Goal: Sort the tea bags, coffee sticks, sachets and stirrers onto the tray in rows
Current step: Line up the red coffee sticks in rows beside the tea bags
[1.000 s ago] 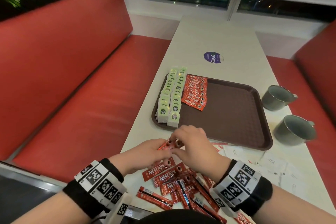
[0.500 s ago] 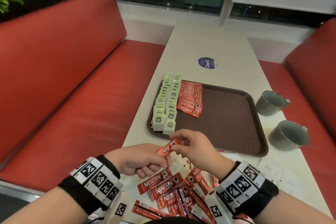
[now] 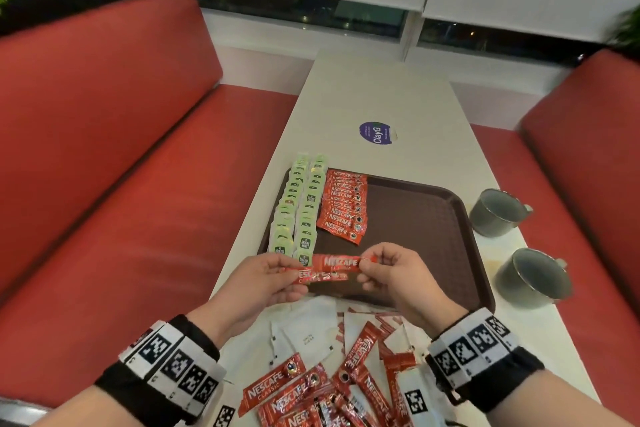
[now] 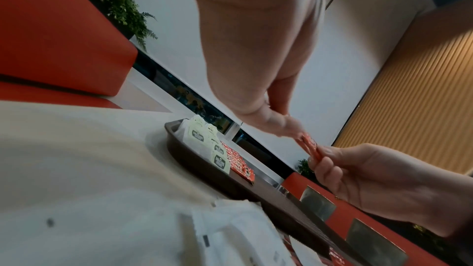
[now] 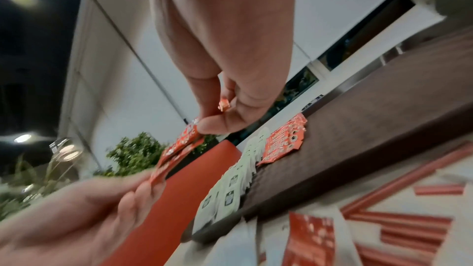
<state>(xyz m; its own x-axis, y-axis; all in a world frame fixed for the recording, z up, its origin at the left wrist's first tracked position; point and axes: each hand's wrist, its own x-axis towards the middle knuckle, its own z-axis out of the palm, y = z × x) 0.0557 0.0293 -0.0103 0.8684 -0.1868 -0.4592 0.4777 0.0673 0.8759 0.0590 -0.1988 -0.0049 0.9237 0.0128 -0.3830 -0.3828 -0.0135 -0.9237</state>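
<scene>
You are partway through the coffee-stick step. Your left hand (image 3: 266,282) and right hand (image 3: 391,274) each pinch an end of a small bunch of red coffee sticks (image 3: 329,267), held level in the air just above the near edge of the brown tray (image 3: 415,218). At least two sticks show in the bunch, slightly staggered; the wrist views confirm fingers and thumb of both hands are closed on the ends.

On the tray, two rows of green tea bags (image 3: 298,211) run along the left side, and a shorter overlapping row of coffee sticks (image 3: 343,204) lies just beside them, stopping short of the near rim.

The next move likely calls for squaring the bunch, then laying it at the near end of that red row, overlapping like the rest. Take care not to nudge the tea bags alongside.

More loose sticks (image 3: 311,392) and white sachets (image 3: 308,336) wait on the worktop (image 3: 381,87) near you.
</scene>
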